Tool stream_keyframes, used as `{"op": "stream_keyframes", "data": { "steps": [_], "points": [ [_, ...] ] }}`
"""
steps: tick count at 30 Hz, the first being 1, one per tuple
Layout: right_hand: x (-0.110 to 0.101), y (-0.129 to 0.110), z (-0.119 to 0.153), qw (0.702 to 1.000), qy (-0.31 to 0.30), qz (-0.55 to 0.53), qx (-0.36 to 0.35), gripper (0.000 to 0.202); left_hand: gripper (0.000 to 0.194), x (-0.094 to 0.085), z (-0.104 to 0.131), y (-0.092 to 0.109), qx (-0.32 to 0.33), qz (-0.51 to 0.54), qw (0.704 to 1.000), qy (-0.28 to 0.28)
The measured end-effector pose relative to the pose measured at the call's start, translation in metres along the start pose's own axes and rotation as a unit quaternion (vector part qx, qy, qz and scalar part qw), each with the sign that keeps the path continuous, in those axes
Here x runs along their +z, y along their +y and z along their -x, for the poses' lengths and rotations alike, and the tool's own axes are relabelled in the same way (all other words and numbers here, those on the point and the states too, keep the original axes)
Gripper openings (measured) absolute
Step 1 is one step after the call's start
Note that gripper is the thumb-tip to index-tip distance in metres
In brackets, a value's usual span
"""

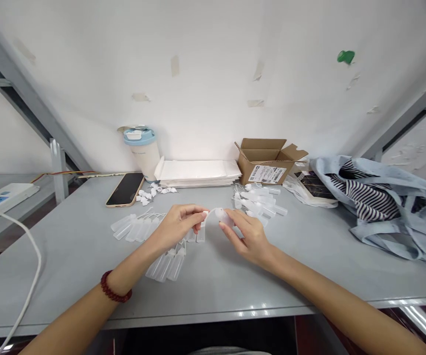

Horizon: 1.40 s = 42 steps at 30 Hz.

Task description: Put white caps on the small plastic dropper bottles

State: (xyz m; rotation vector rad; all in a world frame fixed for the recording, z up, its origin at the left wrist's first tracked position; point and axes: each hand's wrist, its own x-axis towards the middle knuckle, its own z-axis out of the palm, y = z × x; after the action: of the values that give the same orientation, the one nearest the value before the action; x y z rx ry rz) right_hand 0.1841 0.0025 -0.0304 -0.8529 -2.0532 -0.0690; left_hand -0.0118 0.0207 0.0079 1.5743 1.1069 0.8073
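My left hand (pixel 185 220) is closed in a pinch on a small white cap (pixel 206 213). From it a white strap arcs over to a small translucent plastic bottle (pixel 220 215), which my right hand (pixel 247 231) grips between thumb and fingers. Part of the bottle is hidden by those fingers. Under and left of my left hand lies a row of similar bottles (pixel 137 229) with white tops and thin straps. A smaller group of bottles (pixel 166 264) rests nearer the table's front edge. More bottles (pixel 262 202) are piled loosely beyond my right hand.
Loose white caps (pixel 146 197) lie beside a phone (pixel 125 190). Along the wall stand a lidded cup (pixel 144 153), a stack of white sheets (pixel 200 172) and an open cardboard box (pixel 266 165). A blue bag (pixel 378 197) fills the right side; a white cable (pixel 35 256) crosses the left.
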Motion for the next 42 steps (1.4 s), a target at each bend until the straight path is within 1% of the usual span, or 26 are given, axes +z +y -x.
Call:
{"op": "stream_keyframes", "data": {
  "steps": [2, 6, 9, 15, 20, 23, 26, 28, 31, 33, 34, 36, 38, 39, 40, 41, 42],
  "points": [
    [-0.001, -0.001, 0.000, 1.000, -0.004, 0.004, -0.002, 0.018, 0.027, 0.001, 0.001, 0.002, 0.010, -0.015, 1.000, 0.006],
    [-0.002, -0.003, -0.001, 0.999, -0.045, 0.017, 0.019, 0.017, 0.027, 0.002, 0.004, 0.001, 0.073, -0.009, 0.997, 0.015],
    [-0.002, -0.003, -0.001, 0.997, -0.072, 0.017, 0.037, 0.019, 0.025, 0.003, 0.005, -0.001, 0.092, -0.005, 0.996, 0.018],
    [0.000, -0.001, 0.001, 0.995, -0.087, 0.020, 0.039, 0.021, 0.028, 0.005, 0.005, 0.001, 0.069, -0.011, 0.997, 0.010],
    [0.001, 0.003, 0.000, 0.995, -0.072, 0.075, -0.002, 0.022, 0.031, 0.003, 0.005, 0.004, 0.035, -0.038, 0.998, -0.020],
    [0.002, 0.004, 0.000, 0.991, -0.065, 0.113, -0.029, 0.022, 0.032, 0.004, 0.004, 0.003, 0.011, -0.040, 0.999, -0.021],
    [0.002, 0.003, 0.000, 0.988, -0.065, 0.136, -0.039, 0.022, 0.031, 0.005, 0.004, 0.002, 0.005, -0.020, 0.999, -0.030],
    [0.003, 0.002, 0.001, 0.989, -0.063, 0.128, -0.034, 0.022, 0.031, 0.006, 0.003, 0.000, 0.002, -0.007, 0.999, -0.037],
    [0.002, 0.000, 0.002, 0.996, -0.073, 0.057, 0.007, 0.022, 0.029, 0.006, 0.003, -0.003, 0.006, 0.006, 0.999, -0.039],
    [0.001, -0.001, 0.001, 0.994, -0.090, -0.025, 0.064, 0.023, 0.028, 0.007, 0.002, -0.005, 0.018, 0.008, 0.999, -0.038],
    [0.001, -0.002, 0.000, 0.987, -0.102, -0.073, 0.101, 0.023, 0.027, 0.007, 0.001, -0.006, 0.028, 0.005, 0.999, -0.036],
    [-0.001, -0.003, -0.003, 0.958, -0.129, -0.175, 0.186, 0.025, 0.026, 0.008, 0.001, -0.007, 0.047, -0.004, 0.998, -0.031],
    [-0.002, -0.003, -0.006, 0.912, -0.155, -0.270, 0.268, 0.029, 0.025, 0.008, 0.001, -0.007, 0.062, -0.009, 0.998, -0.027],
    [-0.003, -0.003, -0.007, 0.891, -0.163, -0.303, 0.297, 0.031, 0.025, 0.008, 0.001, -0.007, 0.064, -0.010, 0.998, -0.026],
    [-0.004, -0.003, -0.008, 0.878, -0.167, -0.320, 0.315, 0.032, 0.025, 0.008, 0.001, -0.007, 0.064, -0.010, 0.998, -0.026],
    [-0.005, -0.004, -0.008, 0.876, -0.167, -0.320, 0.319, 0.032, 0.025, 0.008, 0.002, -0.006, 0.063, -0.010, 0.998, -0.026],
    [-0.005, -0.004, -0.008, 0.886, -0.164, -0.305, 0.309, 0.031, 0.025, 0.008, 0.002, -0.006, 0.061, -0.011, 0.998, -0.028]
  ]
}}
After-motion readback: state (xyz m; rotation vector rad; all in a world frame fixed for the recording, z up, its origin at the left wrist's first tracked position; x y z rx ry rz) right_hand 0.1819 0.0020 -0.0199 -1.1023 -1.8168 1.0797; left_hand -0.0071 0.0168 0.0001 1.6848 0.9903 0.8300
